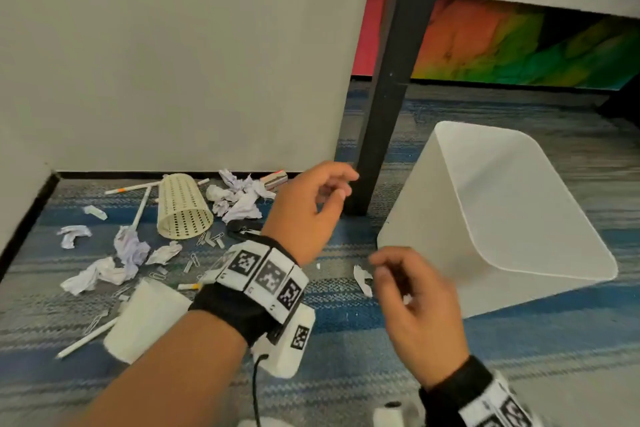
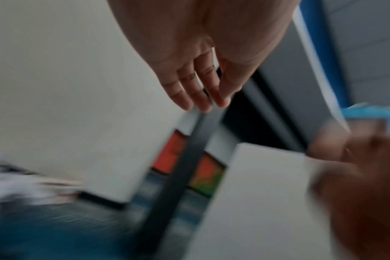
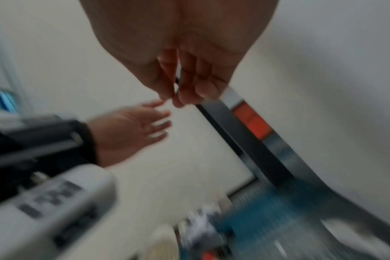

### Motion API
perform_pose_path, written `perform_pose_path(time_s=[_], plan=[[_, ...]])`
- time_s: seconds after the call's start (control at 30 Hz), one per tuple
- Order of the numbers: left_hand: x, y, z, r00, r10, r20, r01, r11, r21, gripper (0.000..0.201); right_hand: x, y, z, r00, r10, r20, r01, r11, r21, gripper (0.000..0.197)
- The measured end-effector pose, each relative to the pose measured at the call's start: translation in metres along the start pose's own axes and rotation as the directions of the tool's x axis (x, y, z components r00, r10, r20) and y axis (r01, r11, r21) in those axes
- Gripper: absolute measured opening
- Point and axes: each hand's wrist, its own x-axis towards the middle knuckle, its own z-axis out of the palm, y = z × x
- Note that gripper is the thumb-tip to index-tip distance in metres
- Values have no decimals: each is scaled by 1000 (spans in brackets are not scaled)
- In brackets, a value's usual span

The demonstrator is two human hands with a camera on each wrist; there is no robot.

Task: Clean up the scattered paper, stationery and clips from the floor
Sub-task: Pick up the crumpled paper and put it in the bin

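**Reaching for the bin before the pickup**

Lying thick on the striped carpet (image 1: 346, 350) by the wall were the crumpled papers (image 1: 239, 198), paper clips (image 1: 211, 239) and pens (image 1: 138, 211), with a perforated pen cup (image 1: 181, 206) tipped on its side among them; one torn scrap (image 1: 362, 279) lay apart, just beside the white bin (image 1: 485, 218). The bin itself lay toppled, its mouth facing the person. Both hands hovered above the floor, empty: the left hand (image 1: 304, 211) had loosely bent fingers parted, and the right hand (image 1: 419, 305) hung relaxed near the bin's rim. The clean-up seemed barely begun. The next move probably called for standing the bin upright, or catching the near scrap, before gathering the pile. A table leg (image 1: 391, 80) stood between pile and bin.
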Motion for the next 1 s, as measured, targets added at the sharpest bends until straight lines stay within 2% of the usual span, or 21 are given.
perform_pose_path(time_s=[0.07,0.1,0.17,0.2,0.27,0.4,0.47,0.53,0.57,0.63,0.7,0.73,0.77,0.83,0.9,0.97,1.0], plan=[[-20,-35,-25,988,-152,1,150,979,139,29,-11,44,43,966,154,210,-117,977,-178,21],[-31,-53,-37,973,-228,24,219,954,207,28,-16,63,62,921,264,288,-184,943,-276,24],[-54,-83,-56,932,-352,84,305,889,341,27,-22,94,90,803,470,367,-281,841,-463,38],[-65,-96,-64,911,-400,99,329,851,410,27,-22,104,101,754,540,375,-293,786,-544,48],[-82,-114,-80,874,-481,71,380,767,518,25,-13,116,113,694,634,340,-288,678,-677,63],[-95,-143,-113,844,-535,-29,413,615,672,21,19,138,129,646,705,292,-252,559,-790,76],[-93,-155,-131,824,-563,-66,419,527,739,26,29,151,131,611,742,276,-255,514,-819,75],[-90,-168,-149,795,-593,-126,459,451,765,31,33,161,132,613,752,241,-287,496,-819,69],[-89,-174,-158,776,-610,-158,484,417,769,33,33,164,134,644,736,210,-326,512,-795,65],[-87,-186,-174,739,-640,-211,528,355,771,37,36,158,144,758,630,169,-369,627,-686,55],[-88,-201,-186,682,-684,-259,577,287,764,40,42,138,163,881,436,183,-268,779,-568,45],[-89,-209,-192,653,-707,-272,598,262,757,41,47,124,176,910,358,209,-198,818,-540,42],[-92,-218,-196,632,-723,-279,611,244,753,41,52,108,191,916,311,254,-137,837,-530,41],[-98,-234,-205,614,-733,-295,621,217,753,39,64,75,225,893,211,398,-4,887,-462,40],[-107,-248,-213,602,-733,-316,649,220,728,42,73,51,262,825,45,563,132,954,-270,38],[-118,-259,-220,593,-733,-333,679,233,696,51,80,33,296,697,-54,715,253,952,-175,39],[-124,-265,-224,591,-731,-342,691,239,682,55,83,26,310,616,-49,786,305,935,-181,39]])
